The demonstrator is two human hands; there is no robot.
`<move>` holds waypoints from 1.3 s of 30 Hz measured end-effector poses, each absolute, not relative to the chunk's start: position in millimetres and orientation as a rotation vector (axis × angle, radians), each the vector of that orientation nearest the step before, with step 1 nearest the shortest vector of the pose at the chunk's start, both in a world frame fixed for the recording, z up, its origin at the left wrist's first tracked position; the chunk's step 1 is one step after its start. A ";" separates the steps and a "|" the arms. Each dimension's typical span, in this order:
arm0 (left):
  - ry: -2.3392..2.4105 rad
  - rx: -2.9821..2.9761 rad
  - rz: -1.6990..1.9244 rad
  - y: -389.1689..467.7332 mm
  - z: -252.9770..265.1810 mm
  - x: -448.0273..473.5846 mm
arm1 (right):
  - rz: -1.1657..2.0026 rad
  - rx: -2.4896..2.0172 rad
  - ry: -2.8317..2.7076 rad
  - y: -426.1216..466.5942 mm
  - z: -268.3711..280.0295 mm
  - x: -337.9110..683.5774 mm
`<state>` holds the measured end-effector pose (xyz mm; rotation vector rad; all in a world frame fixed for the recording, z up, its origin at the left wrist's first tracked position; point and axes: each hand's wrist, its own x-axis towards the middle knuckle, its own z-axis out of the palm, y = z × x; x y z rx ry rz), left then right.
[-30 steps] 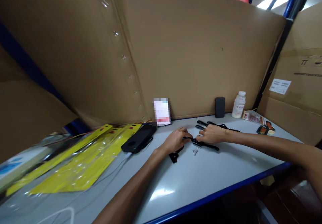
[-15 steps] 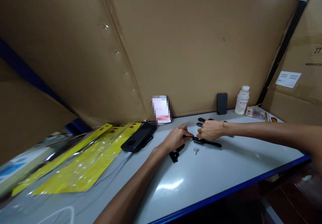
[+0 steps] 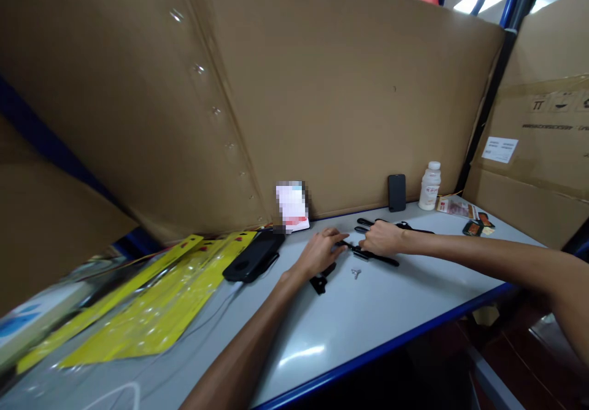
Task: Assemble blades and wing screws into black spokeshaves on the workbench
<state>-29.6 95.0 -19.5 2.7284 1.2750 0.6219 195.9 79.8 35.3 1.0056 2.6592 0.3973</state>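
Note:
A black two-handled tool that looks like a spokeshave [image 3: 384, 259] lies across the grey table in front of me, with a strip of bare metal at its middle. My left hand [image 3: 321, 251] is closed on its left end, fingers pinched together. Curled over its middle, my right hand [image 3: 383, 238] presses its fingertips there; whether a small part is between them is hidden. Small silvery metal pieces [image 3: 356, 272] rest just in front of the tool. A black flat piece with holes [image 3: 318, 284] lies beneath my left wrist. More black handles [image 3: 365, 221] stick out behind my right hand.
Yellow-backed clear packages [image 3: 151, 312] cover the left side beside a black device [image 3: 254, 256] with a cable. A lit phone [image 3: 293, 207], a dark phone [image 3: 396, 193] and a white bottle [image 3: 429, 186] stand along the cardboard wall [image 3: 322, 103]. The table has a blue front edge [image 3: 386, 342].
The camera view has turned slightly to the right. Both hands stay at the black tool; the left fingers have shifted a little at its left end.

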 end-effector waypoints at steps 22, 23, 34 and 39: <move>1.053 2.971 0.481 28.7 -6.2 -68.3 | 0.193 1.878 2.318 70.7 50.7 310.8; 1.035 2.975 0.540 27.3 -9.2 -71.6 | 0.176 1.892 2.319 67.9 47.6 311.3; 1.019 2.971 0.536 10.3 -7.8 -81.9 | 0.065 1.937 2.332 71.3 28.5 278.3; 1.108 2.910 0.380 4.2 -1.4 -76.0 | 0.021 1.893 2.317 84.7 23.4 275.6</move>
